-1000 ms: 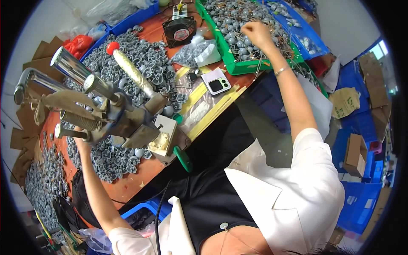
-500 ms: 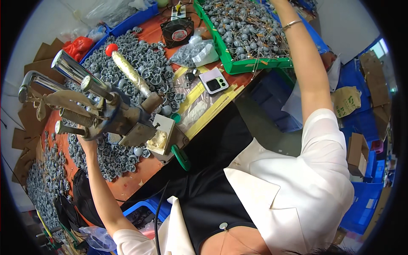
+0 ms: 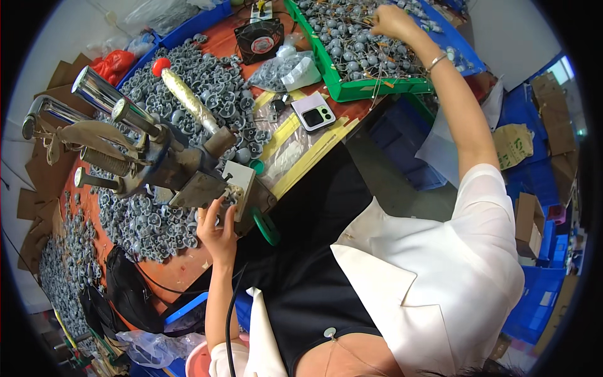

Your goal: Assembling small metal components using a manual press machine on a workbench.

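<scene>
My left hand [image 3: 218,235] is raised at the small white fixture [image 3: 239,179] under the metal hand press [image 3: 169,160]. Its thumb and fingers are stretched upward and spread, tips against or close to the fixture's front. I can make out no part between them. Over the green tray [image 3: 361,92], my right hand [image 3: 397,24] has its fingers curled together, tips pointing left. Whatever they may pinch is too small to see. Grey balls [image 3: 358,47] with thin brown wires fill the tray below it. Grey plastic cup-shaped parts [image 3: 147,229] lie heaped around the press.
The press lever [image 3: 188,99] has a red knob and slants over the pile. A black fan [image 3: 259,41], a bag of grey parts [image 3: 290,72] and a pale flip phone [image 3: 313,112] sit between heap and tray. A green handle [image 3: 266,227] juts past the table edge.
My left hand has come from the heap behind the press, rightward and nearer to me, to the fixture. My right hand has drawn back from the top edge and shows fully above the tray.
</scene>
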### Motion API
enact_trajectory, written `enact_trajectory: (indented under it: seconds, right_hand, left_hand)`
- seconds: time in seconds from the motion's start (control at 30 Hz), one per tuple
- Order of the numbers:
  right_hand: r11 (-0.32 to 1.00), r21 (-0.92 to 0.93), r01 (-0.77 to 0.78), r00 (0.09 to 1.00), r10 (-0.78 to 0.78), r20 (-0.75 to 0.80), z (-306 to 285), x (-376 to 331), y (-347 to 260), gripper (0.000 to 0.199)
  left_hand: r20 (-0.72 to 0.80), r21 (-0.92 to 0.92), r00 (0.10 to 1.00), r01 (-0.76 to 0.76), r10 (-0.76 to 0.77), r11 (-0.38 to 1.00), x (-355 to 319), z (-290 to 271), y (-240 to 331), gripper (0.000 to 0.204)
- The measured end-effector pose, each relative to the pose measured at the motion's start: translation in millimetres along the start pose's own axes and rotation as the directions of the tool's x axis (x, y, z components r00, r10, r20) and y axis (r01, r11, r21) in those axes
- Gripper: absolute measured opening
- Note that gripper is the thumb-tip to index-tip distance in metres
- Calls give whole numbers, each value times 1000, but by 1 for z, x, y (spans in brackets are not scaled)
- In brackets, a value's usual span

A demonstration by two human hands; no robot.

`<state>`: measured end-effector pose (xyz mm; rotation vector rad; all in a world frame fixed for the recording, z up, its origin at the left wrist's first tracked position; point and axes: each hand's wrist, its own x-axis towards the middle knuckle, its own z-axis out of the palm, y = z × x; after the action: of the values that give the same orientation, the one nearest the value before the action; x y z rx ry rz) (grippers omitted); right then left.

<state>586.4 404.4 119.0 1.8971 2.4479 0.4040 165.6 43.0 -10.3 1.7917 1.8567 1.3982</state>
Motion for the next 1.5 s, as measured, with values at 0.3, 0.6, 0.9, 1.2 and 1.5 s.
enact_trajectory:
  seconds: [0.3, 0.6, 0.9, 1.2, 1.5]
  right_hand:
    - [945, -325, -14, 646, 257, 719, -40, -43, 0, 11]
    - [481, 825, 297, 888, -457, -54, -149, -107, -112, 25]
    - [62, 909, 413, 799, -504, -328, -131, -169, -188, 25]
    - [-89, 996, 1, 690, -721, -65, -97, -223, -262, 22]
    - [-111, 992, 67, 578, -806, -129, -62, -248, -299, 15]
  left_hand:
    - [128, 224, 990, -80, 52, 971, 6, -29, -14, 24]
    - [308, -87, 943, -106, 128, 991, 9, -86, -42, 37]
    - [-282, 317, 896, 424, -343, 848, 105, -202, -230, 24]
    - [-292, 324, 851, 518, -437, 792, 132, -191, -227, 34]
    - [-108, 594, 913, 377, -394, 710, 139, -182, -195, 37]
